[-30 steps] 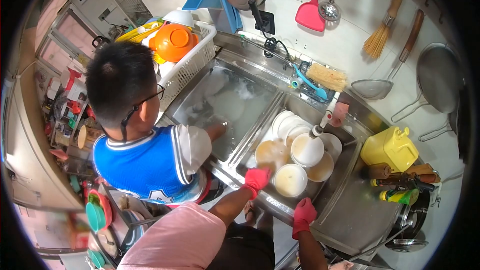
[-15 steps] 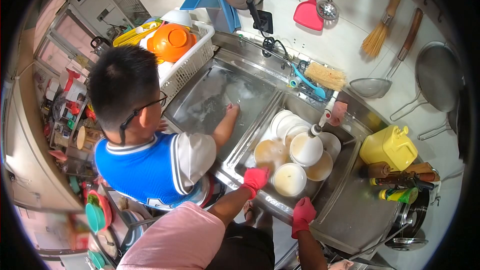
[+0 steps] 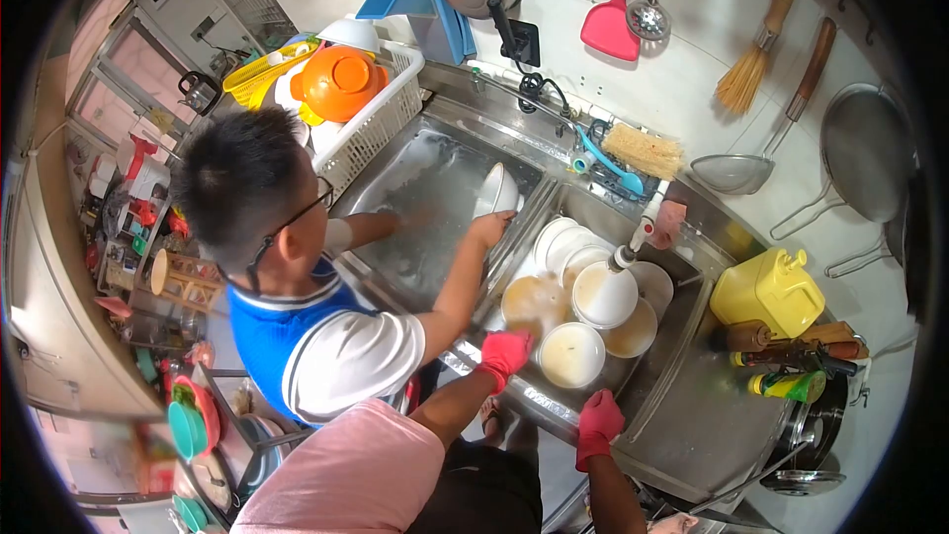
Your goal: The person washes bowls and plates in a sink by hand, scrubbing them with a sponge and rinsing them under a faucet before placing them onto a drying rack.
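Note:
Both my hands wear pink gloves. My left hand (image 3: 506, 353) is closed over the front edge of the right sink (image 3: 677, 346), beside the stacked dishes; whatever it may hold is hidden. At the front rim, further right, my right hand (image 3: 600, 419) has curled fingers, with nothing visible in them. White bowls lie in this sink, among them a front bowl (image 3: 572, 356) with cloudy liquid and a bowl (image 3: 606, 295) under the faucet (image 3: 623, 257). White plates (image 3: 560, 240) are stacked behind them. A brownish blur covers part of the bowl nearest my left hand.
A co-worker (image 3: 326, 356) at the left holds a white bowl (image 3: 493, 190) over the water-filled left sink (image 3: 405, 163). Behind stands a white basket (image 3: 381, 109) with an orange bowl (image 3: 341, 84). A yellow jug (image 3: 768, 292) and bottles (image 3: 788, 385) stand at the right.
The co-worker has leaned and shifted right, and a white bowl is now up out of the water in one hand. My two hands have not visibly moved.

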{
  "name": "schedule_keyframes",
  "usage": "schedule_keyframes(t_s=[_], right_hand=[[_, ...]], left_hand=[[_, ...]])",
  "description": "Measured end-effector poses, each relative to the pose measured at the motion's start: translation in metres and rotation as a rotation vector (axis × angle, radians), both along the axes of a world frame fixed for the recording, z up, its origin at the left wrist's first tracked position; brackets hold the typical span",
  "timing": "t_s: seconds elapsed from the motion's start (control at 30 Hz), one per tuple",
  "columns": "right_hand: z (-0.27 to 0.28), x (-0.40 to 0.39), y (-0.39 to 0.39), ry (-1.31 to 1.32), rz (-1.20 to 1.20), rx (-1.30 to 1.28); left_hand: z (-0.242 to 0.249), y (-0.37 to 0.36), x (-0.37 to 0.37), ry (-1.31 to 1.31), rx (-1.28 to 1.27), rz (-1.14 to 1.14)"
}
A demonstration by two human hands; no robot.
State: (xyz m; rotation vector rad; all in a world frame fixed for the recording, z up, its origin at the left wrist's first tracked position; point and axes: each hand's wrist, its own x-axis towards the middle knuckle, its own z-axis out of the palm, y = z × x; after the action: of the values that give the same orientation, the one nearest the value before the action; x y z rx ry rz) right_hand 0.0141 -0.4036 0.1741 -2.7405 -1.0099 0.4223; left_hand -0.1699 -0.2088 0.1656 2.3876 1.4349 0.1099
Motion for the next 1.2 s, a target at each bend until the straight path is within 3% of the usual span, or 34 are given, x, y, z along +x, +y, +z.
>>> schedule_keyframes(t_s=[0.73, 0.93, 1.03, 1.2], right_hand=[[0.007, -0.002, 0.001, 0.002, -0.001, -0.006], [0.006, -0.002, 0.002, 0.008, -0.009, 0.001], [0.002, 0.0, 0.0, 0.004, -0.009, 0.017], [0.0, -0.002, -0.002, -0.028, 0.005, 0.048]], left_hand=[[-0.004, 0.001, 0.001, -0.079, -0.053, 0.033], [0.012, 0.002, 0.002, 0.073, -0.14, 0.011], [0.006, 0.0, 0.0, 0.021, 0.03, -0.01], [0.003, 0.0, 0.0, 0.036, -0.064, 0.006]])
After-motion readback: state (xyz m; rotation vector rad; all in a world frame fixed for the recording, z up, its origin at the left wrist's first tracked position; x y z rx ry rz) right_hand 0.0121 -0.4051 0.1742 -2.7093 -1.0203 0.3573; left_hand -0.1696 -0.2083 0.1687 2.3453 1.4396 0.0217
